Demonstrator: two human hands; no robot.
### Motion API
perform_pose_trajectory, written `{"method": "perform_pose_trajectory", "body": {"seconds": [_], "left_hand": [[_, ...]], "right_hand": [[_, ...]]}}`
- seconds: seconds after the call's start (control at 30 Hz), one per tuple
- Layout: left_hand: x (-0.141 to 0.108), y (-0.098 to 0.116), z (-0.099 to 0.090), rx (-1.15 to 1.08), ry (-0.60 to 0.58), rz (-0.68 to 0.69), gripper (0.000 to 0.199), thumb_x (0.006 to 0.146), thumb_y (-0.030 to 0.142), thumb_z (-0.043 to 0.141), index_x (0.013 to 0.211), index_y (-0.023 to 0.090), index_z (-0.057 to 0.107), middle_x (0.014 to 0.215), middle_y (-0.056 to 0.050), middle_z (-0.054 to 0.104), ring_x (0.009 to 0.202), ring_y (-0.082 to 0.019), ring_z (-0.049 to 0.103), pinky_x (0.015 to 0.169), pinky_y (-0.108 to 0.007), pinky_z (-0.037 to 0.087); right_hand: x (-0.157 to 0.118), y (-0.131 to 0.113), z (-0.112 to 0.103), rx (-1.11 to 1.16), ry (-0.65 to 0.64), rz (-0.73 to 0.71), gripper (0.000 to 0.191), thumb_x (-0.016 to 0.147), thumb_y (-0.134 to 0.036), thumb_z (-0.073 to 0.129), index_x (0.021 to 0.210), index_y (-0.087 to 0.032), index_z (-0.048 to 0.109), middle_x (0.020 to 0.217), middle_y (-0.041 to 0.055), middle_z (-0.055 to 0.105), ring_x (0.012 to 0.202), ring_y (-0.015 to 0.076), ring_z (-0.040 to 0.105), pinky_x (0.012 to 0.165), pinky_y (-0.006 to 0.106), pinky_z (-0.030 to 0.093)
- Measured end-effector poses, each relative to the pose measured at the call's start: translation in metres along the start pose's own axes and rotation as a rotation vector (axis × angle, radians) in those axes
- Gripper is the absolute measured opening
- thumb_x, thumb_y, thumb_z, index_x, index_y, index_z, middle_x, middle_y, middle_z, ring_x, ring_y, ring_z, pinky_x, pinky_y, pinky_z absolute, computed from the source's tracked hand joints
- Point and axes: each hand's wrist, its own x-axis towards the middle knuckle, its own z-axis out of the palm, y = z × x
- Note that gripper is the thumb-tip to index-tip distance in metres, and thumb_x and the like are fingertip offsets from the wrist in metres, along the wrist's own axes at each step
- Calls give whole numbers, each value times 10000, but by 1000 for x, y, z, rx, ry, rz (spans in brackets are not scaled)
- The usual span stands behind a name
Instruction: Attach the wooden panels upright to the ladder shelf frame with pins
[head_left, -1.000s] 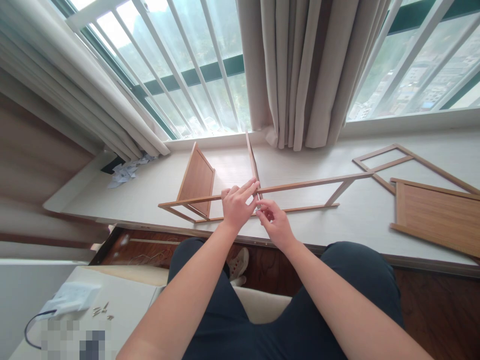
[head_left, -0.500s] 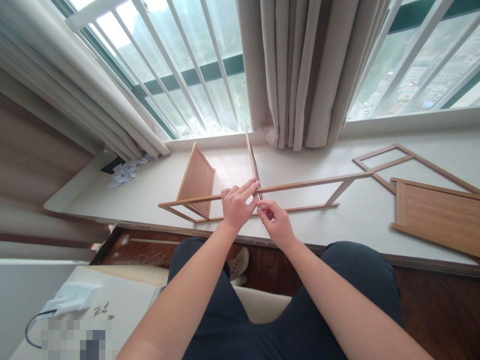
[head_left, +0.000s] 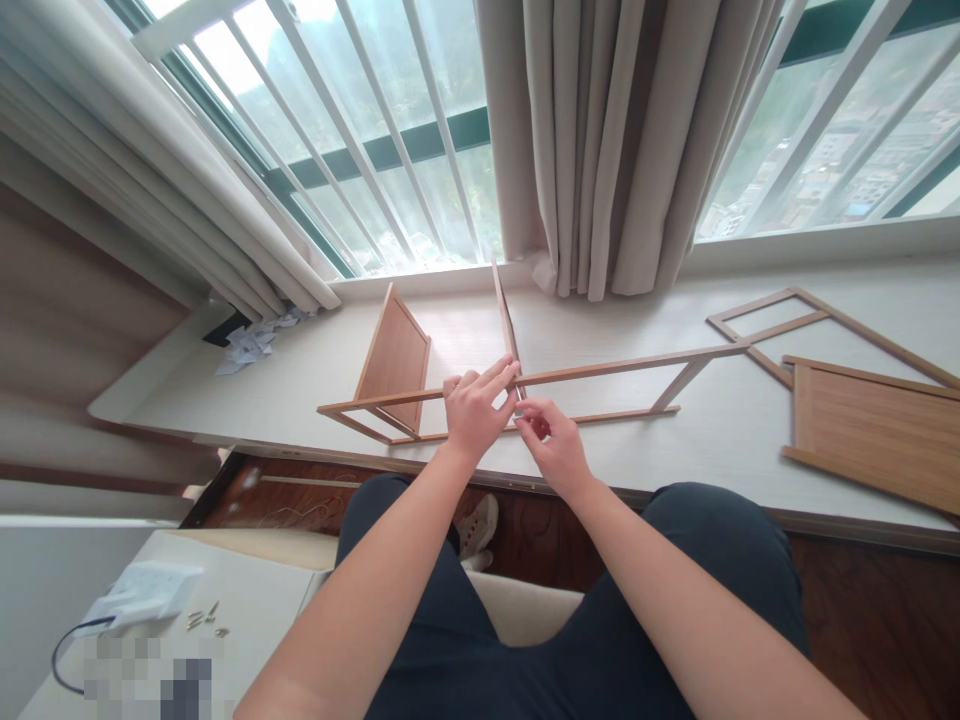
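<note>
A long wooden frame (head_left: pixel 630 366) stands on edge on the white sill, with one panel (head_left: pixel 397 360) upright at its left end and another panel (head_left: pixel 504 305) meeting it near the middle. My left hand (head_left: pixel 476 405) is wrapped over the frame's top rail at that middle joint. Close beside it, my right hand (head_left: pixel 551 440) pinches a small, thin metallic piece (head_left: pixel 520 394) at the joint, between the two hands. What exactly this piece is cannot be made out.
On the right of the sill (head_left: pixel 720 420) lie another wooden frame (head_left: pixel 787 325) and a panel (head_left: pixel 885 425). Crumpled papers (head_left: pixel 249 345) are at the left. A side table (head_left: pixel 247 590) at lower left holds small metal fittings (head_left: pixel 202 617) and a white power strip (head_left: pixel 146 592).
</note>
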Motion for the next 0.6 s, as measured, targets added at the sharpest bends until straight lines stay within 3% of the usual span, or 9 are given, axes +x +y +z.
{"method": "perform_pose_trajectory", "body": {"seconds": [0.6], "left_hand": [[0, 1, -1, 20, 11, 10, 359, 951, 287, 646, 1288, 357, 748, 1408, 43, 679, 920, -218, 712, 921, -460, 417]], "right_hand": [[1, 0, 0, -16, 39, -27, 168, 965, -365, 663, 1072, -239, 697, 785, -7, 663, 595, 135, 537, 610, 281, 500]]}}
